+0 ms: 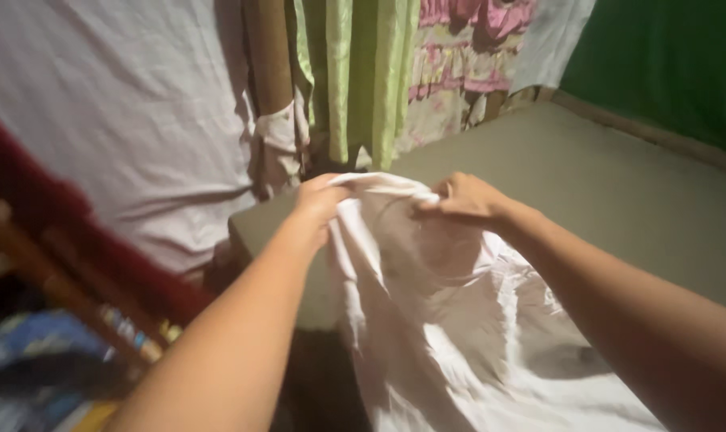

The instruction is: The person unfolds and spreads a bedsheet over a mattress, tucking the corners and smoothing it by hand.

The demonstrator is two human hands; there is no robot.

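Both forearms are seen closest to the camera, reaching toward the mattress (619, 184). A white sheet (459, 320) is draped over the near corner of the mattress. Its top edge is pinched by the left hand (321, 200) and by the right hand (463, 198), fingers pressed together on bunched cloth. Little appears to be spread yet; most of the mattress beyond the sheet is bare. Open room is left across the mattress; its left edge is crowded by a green curtain (355, 72).
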